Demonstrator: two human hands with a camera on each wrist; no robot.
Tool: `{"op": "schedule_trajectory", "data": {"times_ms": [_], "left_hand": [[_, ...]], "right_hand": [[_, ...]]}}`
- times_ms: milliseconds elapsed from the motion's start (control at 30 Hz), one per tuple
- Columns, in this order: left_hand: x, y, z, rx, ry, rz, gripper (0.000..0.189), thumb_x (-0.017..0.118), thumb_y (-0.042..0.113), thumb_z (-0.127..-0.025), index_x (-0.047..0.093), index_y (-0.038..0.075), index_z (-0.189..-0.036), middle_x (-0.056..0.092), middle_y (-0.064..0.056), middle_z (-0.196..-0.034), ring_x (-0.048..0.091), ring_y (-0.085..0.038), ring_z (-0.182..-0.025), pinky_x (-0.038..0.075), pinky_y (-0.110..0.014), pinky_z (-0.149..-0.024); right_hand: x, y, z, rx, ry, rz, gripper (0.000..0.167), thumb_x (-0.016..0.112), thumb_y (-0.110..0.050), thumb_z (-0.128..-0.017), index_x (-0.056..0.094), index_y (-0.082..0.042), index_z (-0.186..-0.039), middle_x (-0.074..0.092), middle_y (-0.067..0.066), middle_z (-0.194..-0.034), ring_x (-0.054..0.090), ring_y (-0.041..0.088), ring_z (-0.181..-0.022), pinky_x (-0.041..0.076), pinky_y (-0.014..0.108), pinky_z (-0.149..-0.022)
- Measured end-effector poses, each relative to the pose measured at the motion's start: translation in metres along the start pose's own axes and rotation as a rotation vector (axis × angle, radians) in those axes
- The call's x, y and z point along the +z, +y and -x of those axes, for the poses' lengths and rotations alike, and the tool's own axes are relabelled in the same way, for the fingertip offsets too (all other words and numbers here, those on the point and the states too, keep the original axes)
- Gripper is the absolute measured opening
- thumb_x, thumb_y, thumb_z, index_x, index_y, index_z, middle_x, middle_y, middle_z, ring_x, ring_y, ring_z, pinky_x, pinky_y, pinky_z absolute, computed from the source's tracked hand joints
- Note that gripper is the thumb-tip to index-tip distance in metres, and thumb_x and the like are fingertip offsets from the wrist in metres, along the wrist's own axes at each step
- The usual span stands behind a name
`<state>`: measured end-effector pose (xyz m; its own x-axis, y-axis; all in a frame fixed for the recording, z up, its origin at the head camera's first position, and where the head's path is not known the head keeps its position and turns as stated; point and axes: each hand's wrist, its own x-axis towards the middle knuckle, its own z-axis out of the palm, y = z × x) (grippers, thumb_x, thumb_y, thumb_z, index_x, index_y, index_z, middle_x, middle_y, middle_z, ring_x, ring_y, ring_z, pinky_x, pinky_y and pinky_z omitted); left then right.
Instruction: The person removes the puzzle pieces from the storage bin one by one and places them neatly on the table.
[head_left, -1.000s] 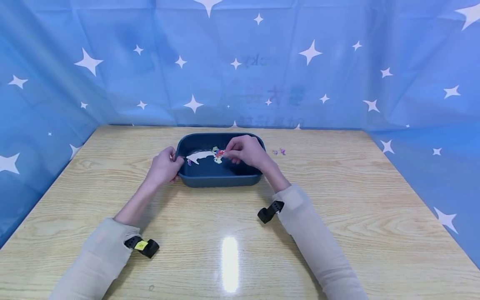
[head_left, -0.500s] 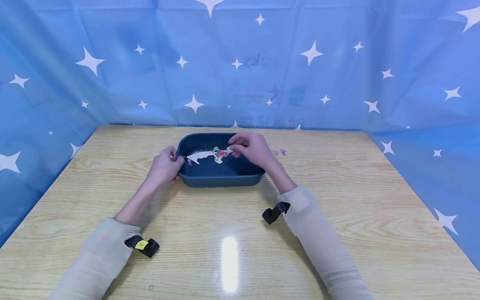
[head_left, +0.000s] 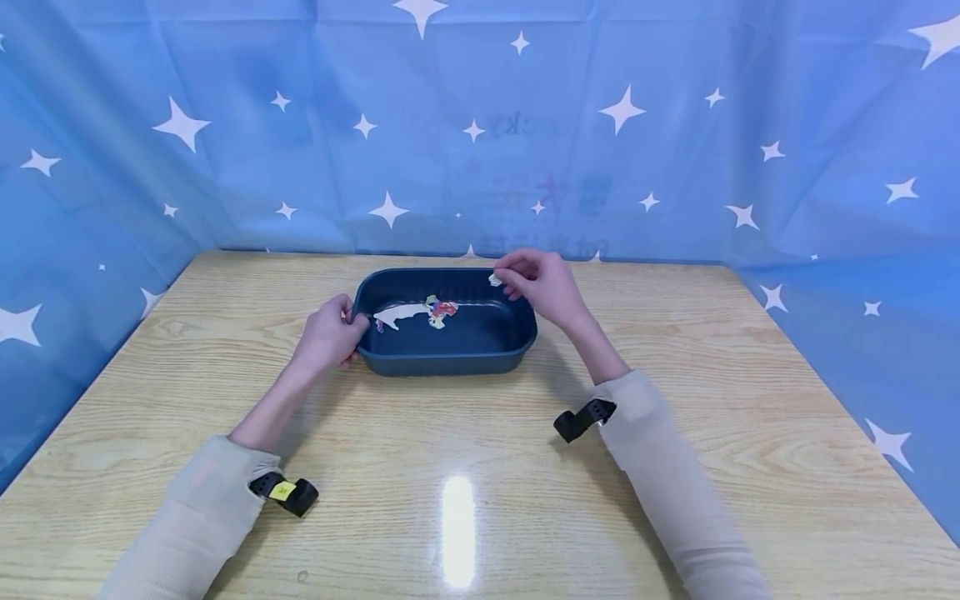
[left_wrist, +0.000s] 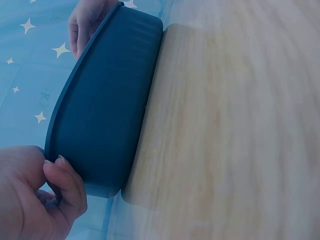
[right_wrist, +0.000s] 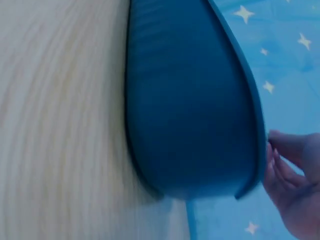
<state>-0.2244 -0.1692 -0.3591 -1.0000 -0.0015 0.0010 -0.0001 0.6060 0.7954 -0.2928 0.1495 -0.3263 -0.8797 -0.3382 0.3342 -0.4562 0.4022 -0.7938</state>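
Observation:
A dark blue rectangular basin (head_left: pixel 442 365) stands on the table toward its far side. My left hand (head_left: pixel 328 333) grips its left end, fingers curled under the rim in the left wrist view. Above the basin's far right corner, my right hand (head_left: pixel 546 287) pinches a small white flat piece (head_left: pixel 495 281) between thumb and fingertips. Inside the basin lie a long white cut-out piece (head_left: pixel 401 312), a red and multicoloured piece (head_left: pixel 442 310) against its right end, and a little purple piece (head_left: pixel 379 326) at the left.
The wooden table (head_left: pixel 480 467) runs out to all sides of the basin. Behind it hangs a blue curtain (head_left: pixel 450 167) with white stars. A black wrist camera (head_left: pixel 585 419) is strapped on the right sleeve, another camera (head_left: pixel 288 492) on the left.
My right hand has moved right and away from the red piece, lifting the small white piece up toward the far right rim. It now covers the tiny purple bits on the table. The left hand stays put.

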Motion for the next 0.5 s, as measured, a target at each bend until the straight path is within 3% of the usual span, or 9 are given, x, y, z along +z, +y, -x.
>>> {"op": "schedule_trajectory", "data": {"times_ms": [233,367,500], "left_hand": [[-0.001,0.000,0.000,-0.006,-0.007,0.010,0.016,0.046,0.014,-0.099,0.042,0.004,-0.087,0.059,-0.009,-0.057,0.056,-0.017,-0.044,0.050,-0.029,-0.046],[-0.001,-0.001,0.000,-0.005,-0.011,0.019,0.016,0.046,0.014,-0.099,0.041,0.005,-0.087,0.059,-0.010,-0.057,0.056,-0.017,-0.044,0.050,-0.029,-0.046],[-0.001,-0.001,0.000,-0.008,-0.012,0.027,0.016,0.046,0.014,-0.100,0.041,0.005,-0.087,0.058,-0.009,-0.057,0.056,-0.017,-0.044,0.050,-0.028,-0.046]], "right_hand": [[-0.034,0.013,0.008,0.116,0.035,0.037,0.025,0.066,-0.020,-0.099,0.068,0.003,-0.108,0.071,0.019,-0.092,0.069,0.023,-0.073,0.057,0.025,-0.060],[-0.052,0.028,0.014,0.163,-0.006,0.064,0.026,0.064,-0.019,-0.101,0.065,0.005,-0.108,0.068,0.018,-0.090,0.067,0.025,-0.072,0.057,0.029,-0.059],[-0.067,0.046,0.021,0.217,-0.030,0.127,0.024,0.062,-0.016,-0.102,0.064,0.007,-0.108,0.067,0.022,-0.092,0.067,0.029,-0.075,0.060,0.039,-0.070]]}}
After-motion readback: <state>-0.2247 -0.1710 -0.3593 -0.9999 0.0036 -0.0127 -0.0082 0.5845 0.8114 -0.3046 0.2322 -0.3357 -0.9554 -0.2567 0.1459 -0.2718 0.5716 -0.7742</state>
